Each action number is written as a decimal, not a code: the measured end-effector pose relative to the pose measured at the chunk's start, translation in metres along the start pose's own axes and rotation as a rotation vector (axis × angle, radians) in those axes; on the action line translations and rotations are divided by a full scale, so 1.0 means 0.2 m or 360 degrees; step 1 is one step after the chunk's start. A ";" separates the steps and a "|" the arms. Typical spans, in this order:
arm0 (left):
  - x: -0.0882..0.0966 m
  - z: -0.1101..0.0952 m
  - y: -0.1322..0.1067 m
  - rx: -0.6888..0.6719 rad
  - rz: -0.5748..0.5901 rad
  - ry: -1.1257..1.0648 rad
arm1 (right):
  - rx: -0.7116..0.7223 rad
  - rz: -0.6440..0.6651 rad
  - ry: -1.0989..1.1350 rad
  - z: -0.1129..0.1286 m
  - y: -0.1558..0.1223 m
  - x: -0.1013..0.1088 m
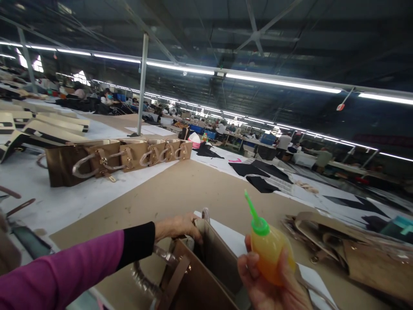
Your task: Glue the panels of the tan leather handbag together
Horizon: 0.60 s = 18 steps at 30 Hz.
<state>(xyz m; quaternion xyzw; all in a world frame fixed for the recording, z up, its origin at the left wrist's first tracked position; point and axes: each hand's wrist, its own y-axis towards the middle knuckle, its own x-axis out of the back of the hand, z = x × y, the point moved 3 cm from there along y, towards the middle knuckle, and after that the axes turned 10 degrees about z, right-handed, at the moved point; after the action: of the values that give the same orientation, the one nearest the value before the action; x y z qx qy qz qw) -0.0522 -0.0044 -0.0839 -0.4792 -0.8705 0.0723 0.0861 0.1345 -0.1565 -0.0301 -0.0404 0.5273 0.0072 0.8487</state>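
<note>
A squeeze bottle (pixel 272 254) of yellow-orange liquid, with a green cap and a long green nozzle pointing up, is in my right hand (pixel 267 284). My fingers and thumb wrap round its body, above the right side of an open brown handbag (pixel 196 280). Across the bag's far end reaches my left hand (pixel 180 226), its fingers curled over the top edge and partly inside the opening. The fingertips there are partly hidden. Clear plastic wrapping covers the bag's handle (pixel 145 275).
Several finished brown handbags (pixel 138 157) stand in a row at the left. More brown bag pieces (pixel 371 258) lie at the right. Black cut pieces (pixel 251 170) are on the table beyond. A metal post (pixel 142 86) rises behind the row, and people work in the distance.
</note>
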 end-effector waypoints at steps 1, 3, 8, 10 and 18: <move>0.01 0.00 -0.01 0.0047 0.0028 -0.0032 | 0.0022 -0.0013 -0.0017 0.00 0.00 0.00; 0.02 0.01 -0.01 0.0107 0.0077 -0.0093 | 0.0080 -0.0049 -0.0052 0.00 -0.01 -0.03; 0.03 0.03 -0.03 0.0028 -0.0022 0.0119 | 0.0267 -0.0256 -0.0013 -0.04 -0.05 -0.13; 0.02 0.01 -0.05 0.0000 -0.0095 0.0173 | 0.0325 -0.0321 0.0044 -0.05 -0.06 -0.17; -0.08 -0.18 -0.18 0.0012 -0.0111 0.0218 | 0.0435 -0.0445 0.0240 0.05 -0.14 -0.15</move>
<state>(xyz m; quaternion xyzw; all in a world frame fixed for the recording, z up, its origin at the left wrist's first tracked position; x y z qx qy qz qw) -0.0642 -0.0355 -0.0422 -0.4521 -0.8784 0.0396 0.1499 0.1320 -0.1837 0.0024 0.0019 0.5746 -0.1853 0.7972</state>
